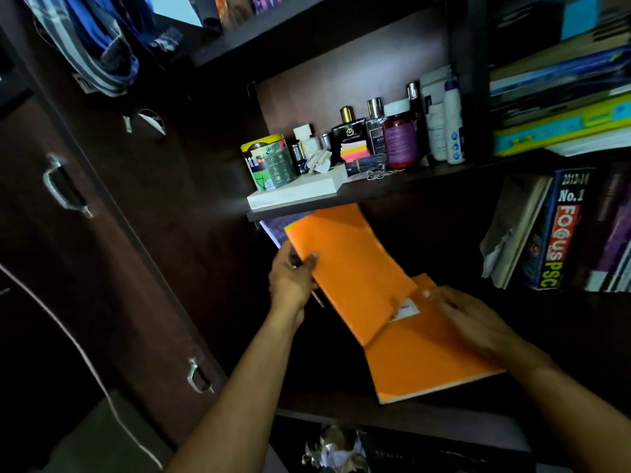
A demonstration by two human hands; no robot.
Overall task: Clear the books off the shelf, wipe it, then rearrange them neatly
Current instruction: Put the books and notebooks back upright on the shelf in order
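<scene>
1. Landmark: dark wooden shelf board point(392, 409), the low compartment of a dark brown unit.
2. Left hand point(293, 278), above the board's left end, grips the left edge of a tilted orange book point(348, 264); thumb on the front cover, fingers behind.
3. That orange book leans up and left from the board, top corner tucked under the toiletries shelf point(362, 192) above.
4. A purple book point(278, 227) sits just behind the tilted one, mostly hidden.
5. Second orange book point(426, 363) lies nearly flat on the board, right of the tilted one, touching it; small white label near its top.
6. Right hand point(478, 322) rests on the flat book, fingers fairly straight, spread, pressing down, not curled round it.
7. Up and right of the board: upright books point(553, 233), one spine reading "FOCUS PSC".
8. Above the board: bottles point(399, 138), a printed tin point(269, 162), a white box point(297, 196).
9. Left of the board: cupboard doors with metal handles point(63, 186).
</scene>
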